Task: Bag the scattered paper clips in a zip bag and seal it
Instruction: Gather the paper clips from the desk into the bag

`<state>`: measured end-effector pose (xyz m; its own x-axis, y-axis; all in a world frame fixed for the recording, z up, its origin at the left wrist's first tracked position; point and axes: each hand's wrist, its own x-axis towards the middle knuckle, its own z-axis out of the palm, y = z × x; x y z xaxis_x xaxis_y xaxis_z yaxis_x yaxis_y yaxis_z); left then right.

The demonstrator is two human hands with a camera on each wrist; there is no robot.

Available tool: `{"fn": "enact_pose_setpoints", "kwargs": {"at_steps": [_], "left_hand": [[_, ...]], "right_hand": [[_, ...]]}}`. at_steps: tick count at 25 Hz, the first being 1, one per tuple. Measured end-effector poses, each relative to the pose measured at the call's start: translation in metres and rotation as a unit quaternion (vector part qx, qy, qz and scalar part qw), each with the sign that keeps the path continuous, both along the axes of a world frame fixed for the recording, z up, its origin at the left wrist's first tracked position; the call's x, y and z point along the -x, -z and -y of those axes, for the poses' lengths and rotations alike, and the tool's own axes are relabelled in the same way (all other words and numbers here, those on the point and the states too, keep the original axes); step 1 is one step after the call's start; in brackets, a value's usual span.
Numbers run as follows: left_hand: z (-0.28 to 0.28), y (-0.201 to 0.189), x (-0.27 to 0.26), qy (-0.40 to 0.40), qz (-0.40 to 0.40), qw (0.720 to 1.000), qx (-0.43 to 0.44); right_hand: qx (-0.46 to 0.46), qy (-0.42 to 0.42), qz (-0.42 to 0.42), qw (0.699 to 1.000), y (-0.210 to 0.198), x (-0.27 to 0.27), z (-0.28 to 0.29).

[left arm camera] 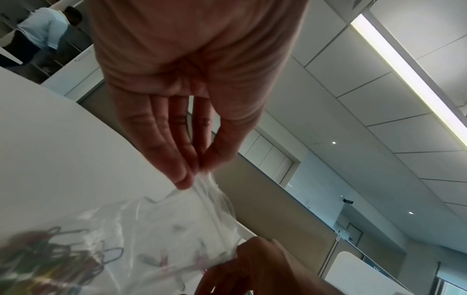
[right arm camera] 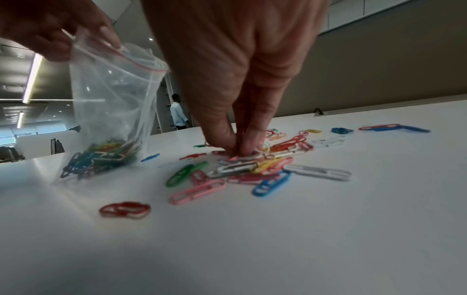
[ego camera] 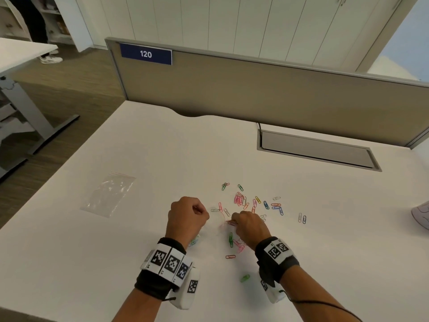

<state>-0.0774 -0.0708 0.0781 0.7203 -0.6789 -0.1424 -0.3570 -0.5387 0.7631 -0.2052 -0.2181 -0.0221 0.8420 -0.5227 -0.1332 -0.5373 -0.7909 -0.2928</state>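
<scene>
My left hand [ego camera: 188,214] pinches the red-striped rim of a clear zip bag [right arm camera: 111,95] and holds it upright, its bottom on the white table [ego camera: 162,147]. Several coloured paper clips [right arm camera: 101,157] lie heaped inside it. The left wrist view shows the left hand [left arm camera: 199,171] pinching the bag [left arm camera: 177,229] at a top corner. Just right of the bag, my right hand [right arm camera: 237,147] points straight down, its fingertips pinching paper clips in the loose pile [right arm camera: 252,167]. More scattered clips [ego camera: 241,199] spread beyond my right hand [ego camera: 249,226].
A second, empty zip bag [ego camera: 109,194] lies flat at the table's left. A grey cable hatch [ego camera: 318,149] sits at the back right before a beige partition [ego camera: 255,94]. A pale object [ego camera: 420,214] pokes in at the right edge. A person stands in the background.
</scene>
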Motion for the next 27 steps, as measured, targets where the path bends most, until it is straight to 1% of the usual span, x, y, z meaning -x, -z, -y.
{"fn": "enact_pose_setpoints", "kwargs": {"at_steps": [2, 3, 4, 5, 6, 8, 9, 10, 11, 12, 13, 14, 16, 18, 19, 21, 23, 24, 25, 26, 27], "left_hand": [[0.0, 0.005, 0.003, -0.005, -0.002, 1.0, 0.006], [0.0, 0.008, 0.005, -0.01, -0.005, 1.0, 0.008], [0.0, 0.011, 0.006, -0.015, -0.011, 1.0, 0.011], [0.0, 0.013, 0.007, -0.02, -0.019, 1.0, 0.014], [0.0, 0.015, 0.007, -0.024, -0.027, 0.999, 0.017], [0.0, 0.019, 0.008, -0.029, -0.041, 0.999, 0.021], [-0.001, 0.02, 0.009, -0.029, -0.048, 0.998, 0.023], [-0.001, 0.021, 0.01, -0.029, -0.053, 0.998, 0.024], [0.0, 0.02, 0.01, -0.028, -0.058, 0.998, 0.025], [0.0, 0.021, 0.01, -0.028, -0.06, 0.997, 0.026], [0.0, 0.02, 0.01, -0.027, -0.061, 0.997, 0.028], [-0.001, 0.02, 0.01, -0.028, -0.06, 0.997, 0.028], [-0.002, 0.02, 0.007, -0.029, -0.061, 0.997, 0.033], [-0.003, 0.021, 0.005, -0.029, -0.065, 0.997, 0.041], [-0.003, 0.021, 0.005, -0.028, -0.066, 0.997, 0.042], [-0.002, 0.021, 0.006, -0.025, -0.064, 0.997, 0.041], [-0.001, 0.021, 0.007, -0.019, -0.055, 0.998, 0.04], [-0.002, 0.021, 0.006, -0.016, -0.047, 0.998, 0.037], [-0.003, 0.022, 0.004, -0.015, -0.04, 0.999, 0.034], [-0.004, 0.022, 0.002, -0.017, -0.036, 0.999, 0.032], [-0.007, 0.023, -0.001, -0.021, -0.037, 0.999, 0.033]], "right_hand": [[-0.052, 0.055, 0.053, 0.996, 0.0, 0.006, 0.003], [-0.097, 0.099, 0.094, 0.986, -0.002, 0.009, 0.004], [-0.157, 0.146, 0.14, 0.967, -0.005, 0.013, 0.005], [-0.229, 0.19, 0.192, 0.935, -0.009, 0.016, 0.004], [-0.307, 0.222, 0.245, 0.893, -0.017, 0.018, 0.001], [-0.437, 0.243, 0.34, 0.796, -0.035, 0.02, -0.009], [-0.478, 0.24, 0.372, 0.759, -0.043, 0.019, -0.014], [-0.505, 0.231, 0.392, 0.734, -0.049, 0.017, -0.02], [-0.523, 0.217, 0.402, 0.72, -0.052, 0.014, -0.026], [-0.532, 0.202, 0.403, 0.717, -0.053, 0.012, -0.031], [-0.529, 0.185, 0.396, 0.727, -0.051, 0.009, -0.036], [-0.515, 0.166, 0.382, 0.749, -0.049, 0.006, -0.039], [-0.454, 0.137, 0.335, 0.814, -0.042, 0.005, -0.043], [-0.371, 0.119, 0.271, 0.88, -0.04, 0.004, -0.046], [-0.33, 0.104, 0.233, 0.909, -0.041, 0.003, -0.047], [-0.254, 0.069, 0.167, 0.95, -0.045, -0.002, -0.05], [-0.194, 0.021, 0.119, 0.973, -0.049, -0.006, -0.05], [-0.172, -0.001, 0.107, 0.979, -0.051, -0.006, -0.05], [-0.166, -0.015, 0.112, 0.98, -0.053, -0.006, -0.049], [-0.19, -0.011, 0.136, 0.972, -0.056, -0.007, -0.049], [-0.239, 0.017, 0.178, 0.955, -0.058, -0.007, -0.048]]}}
